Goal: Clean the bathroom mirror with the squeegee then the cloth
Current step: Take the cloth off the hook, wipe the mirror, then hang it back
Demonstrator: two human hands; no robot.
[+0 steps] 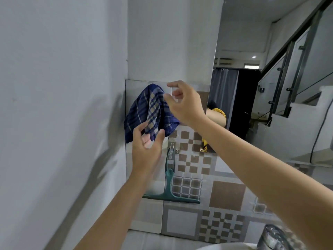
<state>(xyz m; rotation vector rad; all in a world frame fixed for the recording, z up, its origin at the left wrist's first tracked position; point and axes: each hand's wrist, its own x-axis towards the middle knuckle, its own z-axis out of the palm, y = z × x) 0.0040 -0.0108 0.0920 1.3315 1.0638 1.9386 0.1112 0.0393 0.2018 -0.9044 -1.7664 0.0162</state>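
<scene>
A blue plaid cloth (144, 109) hangs bunched in front of the tiled wall, held between both my hands. My left hand (146, 150) pinches its lower end between thumb and fingers. My right hand (183, 105) grips its upper right edge with the thumb, index finger raised. The green squeegee (169, 184) hangs below the cloth from a metal hook (172, 147), blade down, with neither hand on it. The mirror (297, 134) fills the right side and reflects a staircase and a dark curtain.
A plain white wall (54, 105) closes in on the left. Patterned brown and grey tiles (225, 195) cover the wall under the mirror. A chrome tap (273, 237) and the white basin rim (225, 247) sit at the bottom right.
</scene>
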